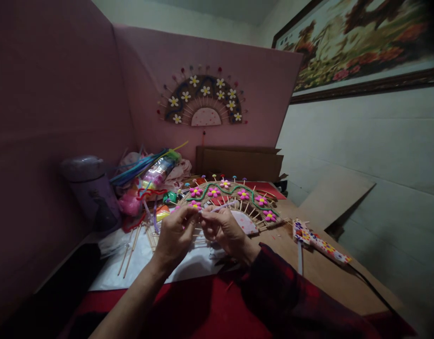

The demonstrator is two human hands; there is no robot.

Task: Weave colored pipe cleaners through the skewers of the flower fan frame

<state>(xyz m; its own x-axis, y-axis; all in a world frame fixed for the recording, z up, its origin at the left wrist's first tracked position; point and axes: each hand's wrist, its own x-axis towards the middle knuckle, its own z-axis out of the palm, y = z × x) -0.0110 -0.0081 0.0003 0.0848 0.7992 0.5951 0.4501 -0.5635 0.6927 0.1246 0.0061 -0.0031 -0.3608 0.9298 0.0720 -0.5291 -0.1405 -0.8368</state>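
Note:
My left hand (pixel 177 235) and my right hand (pixel 228 231) meet fingertip to fingertip near the middle of the view. Between them is a thin pale purple strip (pixel 226 206), which reaches up and right from the fingertips. My right hand is pinched round it. The fingers of my left hand are also closed at the meeting point, on something too small to make out. Just behind the hands lies a fan-shaped craft (pixel 252 200) with pink flowers, a green wavy line and sticks tipped with coloured balls.
A purple bottle (pixel 93 197) stands at the left beside piled craft supplies (pixel 153 176). Loose sticks (pixel 132 252) lie on white sheeting. A flower-patterned glue gun (pixel 319 242) with a cord rests at the right. Another fan (pixel 205 96) hangs on the pink panel.

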